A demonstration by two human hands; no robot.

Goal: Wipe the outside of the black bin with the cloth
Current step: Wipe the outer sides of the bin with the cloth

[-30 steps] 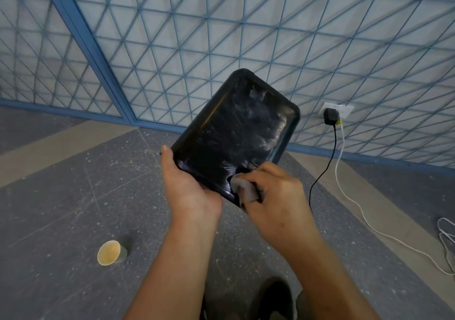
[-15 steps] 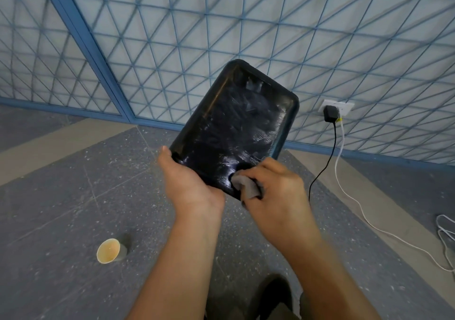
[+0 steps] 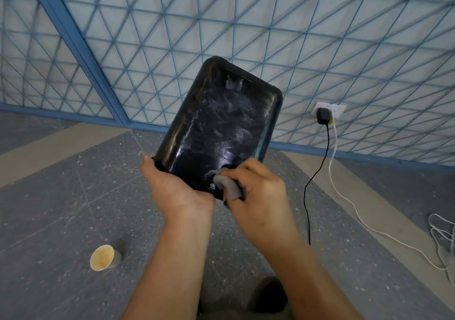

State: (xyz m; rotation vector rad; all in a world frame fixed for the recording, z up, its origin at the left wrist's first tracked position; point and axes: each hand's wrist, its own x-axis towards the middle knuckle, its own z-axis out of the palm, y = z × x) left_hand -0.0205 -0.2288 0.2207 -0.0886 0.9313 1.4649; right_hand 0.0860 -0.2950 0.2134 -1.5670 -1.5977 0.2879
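Note:
I hold the black bin up in front of me, its scuffed, glossy underside facing me and its long axis tilted up to the right. My left hand grips the bin's near lower edge. My right hand is closed on a small grey cloth, pressed against the bin's near right corner.
A paper cup lies on its side on the grey speckled floor at the lower left. A wall socket holds a black charger, with black and white cables trailing over the floor at right. A blue-framed grid wall stands behind.
The bin has turned a little more upright and risen. My right hand with the cloth has stayed at the bin's near right corner, shifting slightly.

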